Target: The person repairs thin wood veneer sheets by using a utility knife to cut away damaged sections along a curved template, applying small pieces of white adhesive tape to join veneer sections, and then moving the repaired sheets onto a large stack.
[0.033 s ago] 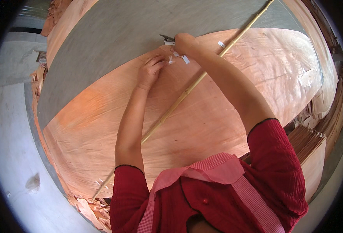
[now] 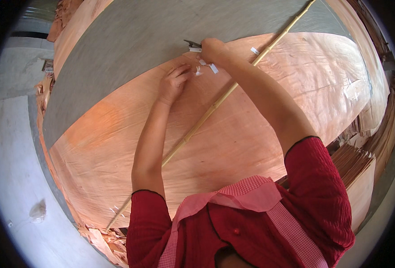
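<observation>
A large pinkish veneer sheet [image 2: 99, 169] lies along a grey sheet [image 2: 117, 35]. At their seam my right hand [image 2: 211, 49] grips a small dark metal tool [image 2: 191, 43] with a pale piece at its base. My left hand [image 2: 174, 82] rests on the veneer just left of it, fingers bent and slightly apart, with nothing visible in them. Small white strips [image 2: 213, 68] and a crumpled white scrap [image 2: 198, 71] lie between and beside my hands. A long bamboo pole [image 2: 213, 107] crosses the veneer diagonally, passing under both forearms.
Stacked veneer sheets [image 2: 354, 174] are at the right beside the work surface. Torn veneer offcuts [image 2: 103, 243] bunch along the lower left edge. A pale floor [image 2: 10, 156] at the left has a small translucent lump [image 2: 38, 213] on it.
My left fingers have shifted very slightly, and the white scrap beside them looks a little different in position. My right hand and the tool are still.
</observation>
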Tool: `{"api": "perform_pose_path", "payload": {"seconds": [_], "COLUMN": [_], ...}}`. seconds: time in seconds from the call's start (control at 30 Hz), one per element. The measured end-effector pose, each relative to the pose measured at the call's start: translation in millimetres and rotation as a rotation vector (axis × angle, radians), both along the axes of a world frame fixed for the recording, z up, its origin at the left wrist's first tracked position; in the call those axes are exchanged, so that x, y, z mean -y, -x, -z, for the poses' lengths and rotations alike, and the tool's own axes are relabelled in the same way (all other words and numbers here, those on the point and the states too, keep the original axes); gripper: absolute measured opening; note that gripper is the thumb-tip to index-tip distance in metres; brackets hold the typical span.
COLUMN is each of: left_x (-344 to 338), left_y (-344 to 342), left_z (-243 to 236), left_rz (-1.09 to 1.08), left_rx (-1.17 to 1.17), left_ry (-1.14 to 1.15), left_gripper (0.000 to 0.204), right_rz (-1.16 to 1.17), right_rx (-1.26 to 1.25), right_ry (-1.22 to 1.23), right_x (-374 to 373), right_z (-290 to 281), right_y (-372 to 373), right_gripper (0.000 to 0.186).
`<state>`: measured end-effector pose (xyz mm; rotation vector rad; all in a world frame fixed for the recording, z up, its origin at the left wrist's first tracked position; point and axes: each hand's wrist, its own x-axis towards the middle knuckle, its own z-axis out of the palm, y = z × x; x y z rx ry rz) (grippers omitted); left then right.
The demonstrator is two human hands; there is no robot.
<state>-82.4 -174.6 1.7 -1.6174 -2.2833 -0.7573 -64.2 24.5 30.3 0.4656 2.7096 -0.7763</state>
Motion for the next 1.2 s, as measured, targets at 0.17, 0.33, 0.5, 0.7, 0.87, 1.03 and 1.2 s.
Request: {"api": "perform_pose_path", "payload": {"seconds": [0.17,0.33,0.5,0.7,0.87,1.03,1.2], "left_x": [9,14,29,19,15,20,20], "left_y": [-13,-31,-33,-53,-52,-55,-61], "left_z": [-3,-25,-12,-36,-45,-45,-46], "left_rz": [-0.098,-0.181,-0.523,-0.326,-0.226,-0.194,-0.110], "left_rx": [0.127,0.380,0.685,0.149,-0.092,-0.070,0.083], "left_ry": [-0.178,-0.343,-0.656,-0.368,-0.284,-0.248,-0.270], "left_gripper": [0.016,0.019,0.018,0.018,0.019,0.017,0.014], "right_rz": [-0.015,0.144,0.204,0.251,0.141,0.104,0.181], "right_rx": [0.019,0.000,0.027,0.058,0.083,-0.055,-0.086], "right_ry": [0.112,0.806,0.795,1.104,1.228,0.957,1.082], "right_x": [-5,-37,-37,-18,2,16,31], "right_z": [5,-5,-46,-48,-53,-51,-52], "right_y": [3,-7,-34,-57,-65,-66,-73], "right_gripper": [0.024,0.022,0.020,0.023,0.028,0.024,0.016]}}
